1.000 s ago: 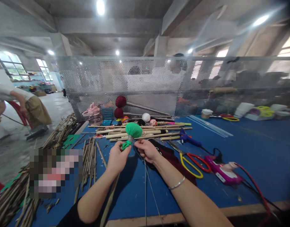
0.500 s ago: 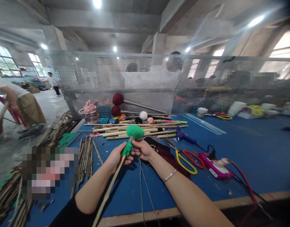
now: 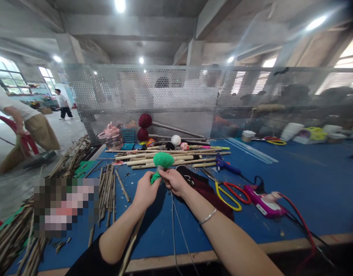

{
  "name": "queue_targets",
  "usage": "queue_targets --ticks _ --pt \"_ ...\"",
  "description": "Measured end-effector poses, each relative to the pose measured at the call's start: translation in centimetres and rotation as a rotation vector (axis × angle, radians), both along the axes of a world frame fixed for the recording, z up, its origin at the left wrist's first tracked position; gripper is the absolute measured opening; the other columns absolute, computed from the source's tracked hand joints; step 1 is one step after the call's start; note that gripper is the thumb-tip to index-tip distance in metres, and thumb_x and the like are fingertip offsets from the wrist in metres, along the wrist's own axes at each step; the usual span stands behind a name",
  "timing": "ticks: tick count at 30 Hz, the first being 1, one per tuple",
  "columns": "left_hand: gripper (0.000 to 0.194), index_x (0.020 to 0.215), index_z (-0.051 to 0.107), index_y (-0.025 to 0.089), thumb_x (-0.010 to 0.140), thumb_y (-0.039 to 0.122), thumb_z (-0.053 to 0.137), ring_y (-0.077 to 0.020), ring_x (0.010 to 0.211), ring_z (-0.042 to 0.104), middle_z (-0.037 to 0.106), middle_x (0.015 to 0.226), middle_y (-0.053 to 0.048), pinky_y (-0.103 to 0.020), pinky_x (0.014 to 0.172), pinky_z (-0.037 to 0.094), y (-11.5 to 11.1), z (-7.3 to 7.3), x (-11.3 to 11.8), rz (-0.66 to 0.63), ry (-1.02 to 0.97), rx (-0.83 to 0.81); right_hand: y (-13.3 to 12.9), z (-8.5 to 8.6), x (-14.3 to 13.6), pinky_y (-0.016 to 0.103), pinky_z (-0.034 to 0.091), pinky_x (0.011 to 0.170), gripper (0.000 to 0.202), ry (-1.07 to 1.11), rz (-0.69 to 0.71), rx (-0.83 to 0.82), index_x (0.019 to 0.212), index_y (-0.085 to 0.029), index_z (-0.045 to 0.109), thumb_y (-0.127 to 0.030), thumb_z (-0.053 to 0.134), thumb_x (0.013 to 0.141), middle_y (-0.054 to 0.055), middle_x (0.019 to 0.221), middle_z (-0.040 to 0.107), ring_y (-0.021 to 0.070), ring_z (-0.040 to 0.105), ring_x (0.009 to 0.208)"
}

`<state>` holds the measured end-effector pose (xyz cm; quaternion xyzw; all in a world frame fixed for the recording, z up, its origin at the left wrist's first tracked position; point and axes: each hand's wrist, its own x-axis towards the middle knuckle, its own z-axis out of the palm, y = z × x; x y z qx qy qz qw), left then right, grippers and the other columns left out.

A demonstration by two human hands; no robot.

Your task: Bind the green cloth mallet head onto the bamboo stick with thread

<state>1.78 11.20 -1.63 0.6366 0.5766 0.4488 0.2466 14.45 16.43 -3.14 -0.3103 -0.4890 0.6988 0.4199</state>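
Observation:
A wooden stick with a rounded green cloth head, like a padded mallet, is held up over the blue table. My left hand is closed round the gathered green cloth below the head, at the top of the stick. Grey cord is wound about the neck under the head. Pressed close to that neck, my right hand pinches the cord, and two long strands hang from it toward the table's front edge. Its fingertips are partly hidden. Behind my right wrist lies a dark red cloth.
Large scissors, a blue glue gun and a magenta power strip lie to the right. Sticks and dark red padded mallets lie before a perforated metal screen. Thin twigs are at left; people stand beyond.
My left hand has turned and slid up over the gathered cloth, covering more of it. The right hand stays at the cord. The view shifts slightly, and people at left have moved.

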Motion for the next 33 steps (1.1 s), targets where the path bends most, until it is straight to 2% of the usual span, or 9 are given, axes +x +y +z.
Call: queue_targets --ticks 4,7,13,16,19,22,25,28,33 --pt "0.019 0.077 0.056 0.016 0.075 0.034 0.052 -0.0112 0.055 0.049 0.058 0.061 0.0 -0.022 0.054 0.035 0.2 0.1 -0.4 0.031 -0.023 -0.01 -0.1 0.2 0.5 0.019 0.005 0.033 0.035 -0.016 -0.021 -0.01 0.064 -0.015 0.048 -0.041 0.071 0.06 -0.012 0.037 0.027 0.0014 0.013 0.032" --pt "0.02 0.075 0.054 0.016 0.073 0.036 0.055 -0.0075 0.043 0.042 0.052 0.052 0.004 -0.019 0.045 0.031 0.2 0.2 -0.3 0.021 -0.162 -0.065 -0.2 0.7 0.8 0.018 0.005 0.032 0.035 0.003 -0.073 -0.05 0.064 -0.016 0.047 -0.036 0.074 0.056 -0.013 0.036 0.028 0.0012 0.014 0.032" --pt "0.03 0.075 0.043 0.019 0.068 0.041 0.062 -0.002 0.03 0.028 0.045 0.049 0.008 -0.014 0.03 0.019 0.1 0.7 0.4 -0.213 -0.739 -0.289 0.0 1.2 0.5 0.017 0.004 0.032 0.035 0.113 -0.024 -0.036 0.067 -0.017 0.045 -0.033 0.075 0.057 -0.013 0.04 0.028 0.0006 0.012 0.033" --pt "0.031 0.076 0.045 0.017 0.067 0.039 0.065 0.0005 0.03 0.026 0.049 0.052 0.007 -0.011 0.028 0.017 0.0 0.8 0.2 -0.316 -0.891 -0.349 -0.1 1.3 0.5 0.017 0.003 0.032 0.035 0.135 0.062 -0.076 0.074 -0.015 0.05 -0.035 0.074 0.059 -0.013 0.039 0.024 0.0005 0.009 0.033" --pt "0.029 0.078 0.05 0.014 0.069 0.038 0.064 0.0009 0.032 0.032 0.052 0.056 0.004 -0.01 0.029 0.022 0.2 0.8 -0.2 -0.406 -0.977 -0.512 -0.2 1.0 0.8 0.016 0.001 0.033 0.04 0.164 0.142 -0.165 0.079 -0.014 0.053 -0.038 0.076 0.056 -0.014 0.038 0.02 0.0003 0.007 0.034" --pt "0.027 0.079 0.053 0.013 0.071 0.037 0.062 -0.0041 0.041 0.049 0.057 0.061 -0.001 -0.013 0.037 0.038 0.4 0.7 -0.6 -0.416 -0.966 -0.683 -0.2 0.6 0.9 0.017 0.001 0.033 0.038 0.166 0.087 -0.175 0.074 -0.013 0.053 -0.036 0.077 0.055 -0.014 0.037 0.023 0.0001 0.008 0.034" --pt "0.039 0.084 0.054 0.013 0.075 0.051 0.052 -0.0113 0.053 0.059 0.06 0.067 -0.005 -0.019 0.045 0.047 0.5 0.7 -0.5 -0.314 -0.908 -0.7 -0.2 0.3 0.6 0.017 0.002 0.033 0.038 0.137 0.03 -0.16 0.064 -0.014 0.047 -0.035 0.077 0.055 -0.013 0.036 0.024 -0.0002 0.008 0.033" --pt "0.05 0.092 0.052 0.016 0.072 0.061 0.047 -0.0123 0.05 0.059 0.058 0.066 -0.002 -0.021 0.042 0.046 0.5 0.4 -0.1 -0.161 -0.798 -0.511 -0.2 0.1 0.0 0.017 0.001 0.033 0.039 0.103 0.017 -0.14 0.064 -0.015 0.045 -0.038 0.076 0.055 -0.014 0.036 0.022 0.0 0.008 0.033" --pt "0.04 0.084 0.051 0.016 0.064 0.049 0.064 -0.0048 0.032 0.04 0.045 0.046 0.008 -0.014 0.03 0.028 0.5 -0.3 0.3 0.02 -0.476 -0.213 -0.2 0.1 -0.2 0.017 0.003 0.034 0.039 0.013 0.0 -0.088 0.063 -0.016 0.042 -0.042 0.071 0.06 -0.014 0.039 0.021 0.0008 0.009 0.034"
